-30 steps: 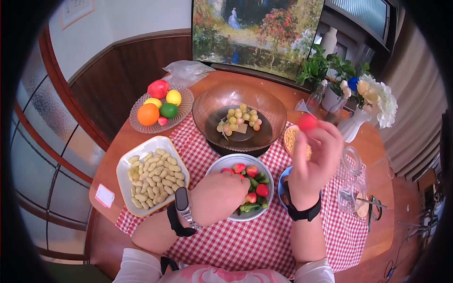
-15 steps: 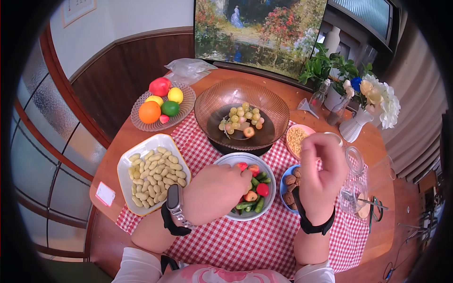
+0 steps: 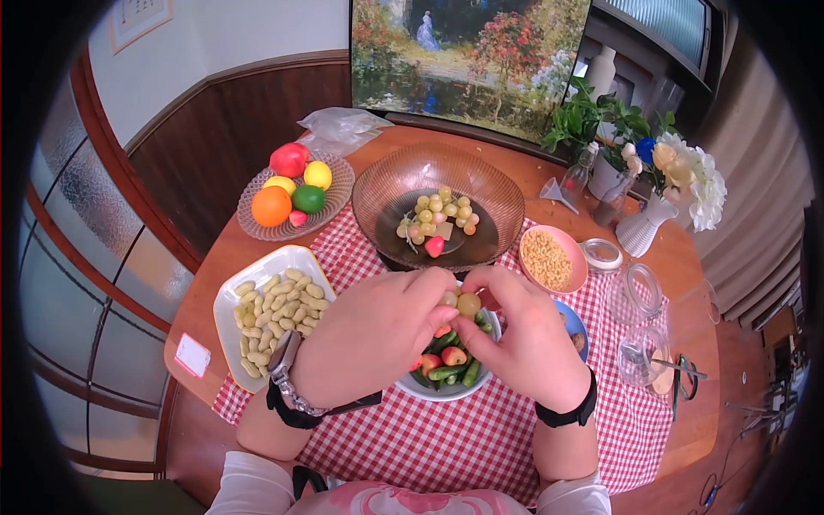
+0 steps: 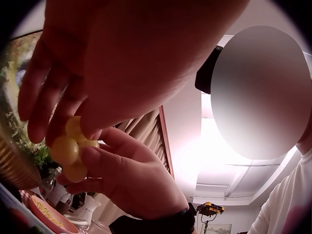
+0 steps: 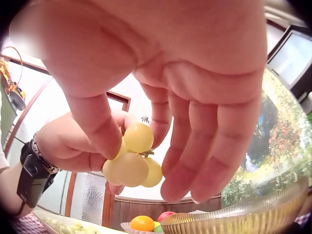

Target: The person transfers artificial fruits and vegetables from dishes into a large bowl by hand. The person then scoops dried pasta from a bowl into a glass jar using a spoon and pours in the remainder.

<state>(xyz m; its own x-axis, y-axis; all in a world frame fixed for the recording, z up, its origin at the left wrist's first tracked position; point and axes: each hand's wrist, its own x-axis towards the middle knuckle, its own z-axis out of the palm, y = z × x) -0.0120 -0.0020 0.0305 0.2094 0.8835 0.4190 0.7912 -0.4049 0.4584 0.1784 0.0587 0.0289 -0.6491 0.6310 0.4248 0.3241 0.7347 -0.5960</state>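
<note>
Above the white bowl [image 3: 410, 384], both hands hold a small cluster of yellow-green grapes [image 3: 468, 304]. The left hand [image 3: 369, 335] pinches it from the left, and the right hand [image 3: 536, 348] grips its other side with thumb and fingers. In the left wrist view the grapes [image 4: 65, 149] sit between the fingertips of both hands; the right wrist view shows several round grapes [image 5: 132, 169] on a short stem. Under the hands, the bowl contains green pods [image 3: 445, 372] and small red-yellow fruits [image 3: 454, 355].
A large ribbed glass bowl [image 3: 378, 202] behind holds grapes [image 3: 438, 209] and a red fruit [image 3: 434, 247]. Peanuts [image 3: 273, 322] fill a tray at left; a pink bowl [image 3: 576, 257] and blue bowl [image 3: 577, 324] stand right. Glass jars [image 3: 635, 356] are farther right.
The right hand has let go of a red fruit, which is now in the glass bowl, and come left to meet the left hand. The left hand has risen from the white bowl with grapes.
</note>
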